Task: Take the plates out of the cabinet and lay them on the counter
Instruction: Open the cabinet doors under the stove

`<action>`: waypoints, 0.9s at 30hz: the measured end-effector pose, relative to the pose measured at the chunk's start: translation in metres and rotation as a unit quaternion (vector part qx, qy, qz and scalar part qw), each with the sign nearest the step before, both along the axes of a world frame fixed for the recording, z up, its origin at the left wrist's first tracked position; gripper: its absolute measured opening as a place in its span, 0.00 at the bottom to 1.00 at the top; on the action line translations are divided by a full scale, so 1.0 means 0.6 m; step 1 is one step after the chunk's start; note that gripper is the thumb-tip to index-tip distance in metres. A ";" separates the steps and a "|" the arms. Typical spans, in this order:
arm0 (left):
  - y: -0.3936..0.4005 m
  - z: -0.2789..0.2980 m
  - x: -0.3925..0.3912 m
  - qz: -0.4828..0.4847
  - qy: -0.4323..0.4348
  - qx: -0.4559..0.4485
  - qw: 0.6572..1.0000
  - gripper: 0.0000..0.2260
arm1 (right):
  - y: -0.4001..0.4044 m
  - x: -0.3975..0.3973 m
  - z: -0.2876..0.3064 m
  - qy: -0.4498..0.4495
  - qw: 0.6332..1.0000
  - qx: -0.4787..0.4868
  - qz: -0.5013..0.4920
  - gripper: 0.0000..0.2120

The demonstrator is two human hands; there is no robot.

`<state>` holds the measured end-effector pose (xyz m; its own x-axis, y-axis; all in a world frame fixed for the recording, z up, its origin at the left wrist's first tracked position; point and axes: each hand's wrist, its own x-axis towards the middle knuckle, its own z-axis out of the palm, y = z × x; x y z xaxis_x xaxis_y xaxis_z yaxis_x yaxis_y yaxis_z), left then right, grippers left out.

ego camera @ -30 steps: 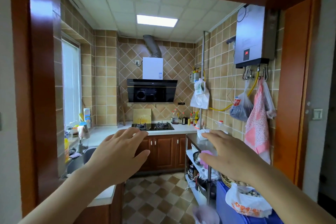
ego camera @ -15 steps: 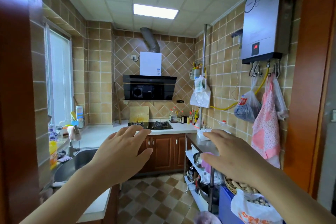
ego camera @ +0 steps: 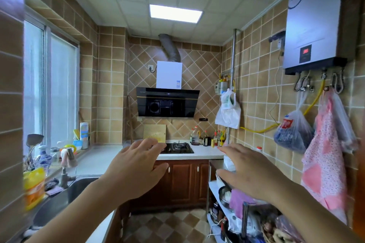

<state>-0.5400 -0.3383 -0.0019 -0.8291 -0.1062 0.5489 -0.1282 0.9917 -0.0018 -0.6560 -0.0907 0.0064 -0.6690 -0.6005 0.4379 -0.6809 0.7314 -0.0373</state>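
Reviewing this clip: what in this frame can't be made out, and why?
Head view only:
- Plates: none visible; the cabinet doors under the hob are closed, so the contents are hidden.
- Hob: its left part is hidden behind the left hand.
- Rack shelves: partly covered by the right hand.
- Bottle labels by the hob: too small to read.
- Yellow bottle at the left edge: blurred.

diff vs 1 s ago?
The person walked through the doorway into the kitchen: the wooden door frame has slid out of view and the cabinets look nearer. Left hand and right hand stay raised, open and empty. Nothing grasped.
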 end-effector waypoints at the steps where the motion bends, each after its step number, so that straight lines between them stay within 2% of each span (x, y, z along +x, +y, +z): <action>1: -0.007 0.003 -0.025 0.001 0.003 0.003 1.000 0.25 | -0.007 -0.027 0.004 0.004 1.000 0.000 0.002 0.32; 16: -0.098 -0.009 -0.274 0.018 0.007 0.007 1.000 0.25 | -0.102 -0.307 -0.024 -0.010 1.000 0.001 0.022 0.33; 27: -0.235 -0.051 -0.462 0.006 -0.004 0.010 1.000 0.26 | -0.239 -0.487 -0.053 -0.014 1.000 -0.010 0.024 0.33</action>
<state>-0.8172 -0.4791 -0.0325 -0.8317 -0.1260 0.5407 -0.1393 0.9901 0.0165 -0.9482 -0.2343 -0.0257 -0.6518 -0.6237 0.4315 -0.7138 0.6967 -0.0711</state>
